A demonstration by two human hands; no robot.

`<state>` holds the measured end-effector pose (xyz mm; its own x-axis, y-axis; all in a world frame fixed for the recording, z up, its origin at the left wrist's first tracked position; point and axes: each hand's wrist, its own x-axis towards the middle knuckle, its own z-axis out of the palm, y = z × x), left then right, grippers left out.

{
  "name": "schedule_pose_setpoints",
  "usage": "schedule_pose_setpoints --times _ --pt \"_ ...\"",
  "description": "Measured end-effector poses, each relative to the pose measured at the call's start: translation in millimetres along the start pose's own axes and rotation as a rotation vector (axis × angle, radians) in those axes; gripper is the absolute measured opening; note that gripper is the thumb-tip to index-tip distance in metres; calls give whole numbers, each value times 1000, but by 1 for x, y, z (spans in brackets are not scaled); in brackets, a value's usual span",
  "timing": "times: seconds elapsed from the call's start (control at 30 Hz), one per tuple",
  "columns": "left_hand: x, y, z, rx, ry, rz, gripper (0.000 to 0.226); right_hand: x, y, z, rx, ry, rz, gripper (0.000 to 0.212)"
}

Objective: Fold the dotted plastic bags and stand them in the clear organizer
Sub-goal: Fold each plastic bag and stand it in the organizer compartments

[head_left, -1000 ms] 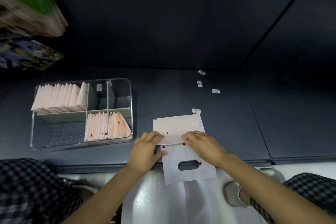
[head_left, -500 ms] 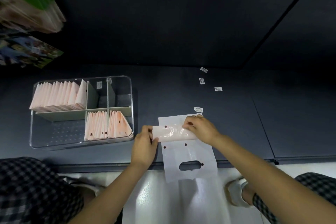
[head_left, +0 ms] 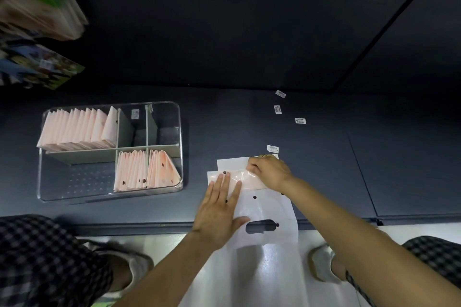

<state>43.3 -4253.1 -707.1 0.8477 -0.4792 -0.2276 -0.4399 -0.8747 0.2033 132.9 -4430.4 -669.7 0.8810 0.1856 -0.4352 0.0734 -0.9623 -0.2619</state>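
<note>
At far left on the desk [head_left: 249,117], organizer [head_left: 111,151] unmoved, same rows of folded bags [head_left: 79,128] standing in the back-left compartment and in the two front-right ones [head_left: 147,169]; front-left compartment and the two back-right ones bare as before. Just right of it, left hand [head_left: 219,212] changed since half a second ago: no longer gripping the fold's left end from the side, now spread flat, fingers straight and splayed, palm down on the bag [head_left: 264,207], fingertips reaching onto the folded band. Bag lying flat at the desk's near edge, handle cutout hanging past the edge, dark dots showing; folded strip across its upper part now shifted a little leftward, sticking out past the bag's left side. Right hand [head_left: 270,172] at the strip's right end as before, fingers curled down and pinching the fold, a ring on one finger. Beyond it, four small labels [head_left: 278,109] scattered on the desk, unchanged. Below the edge, checked trousers and shoes on a pale floor.
</note>
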Motion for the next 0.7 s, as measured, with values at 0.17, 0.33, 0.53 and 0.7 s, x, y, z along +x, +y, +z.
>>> schedule_pose_setpoints --times 0.17,0.33,0.53,0.7 --pt "2 -7 -2 43 -39 8 85 -10 -10 7 -184 207 17 28" --pt "3 -3 -6 61 -68 6 83 -38 -29 40 -36 233 -299 51" --pt "2 -8 -10 44 -100 32 74 -50 -7 64 -39 117 -195 59" --pt "3 -13 -12 35 -112 35 73 -56 21 53 -88 110 -114 59"
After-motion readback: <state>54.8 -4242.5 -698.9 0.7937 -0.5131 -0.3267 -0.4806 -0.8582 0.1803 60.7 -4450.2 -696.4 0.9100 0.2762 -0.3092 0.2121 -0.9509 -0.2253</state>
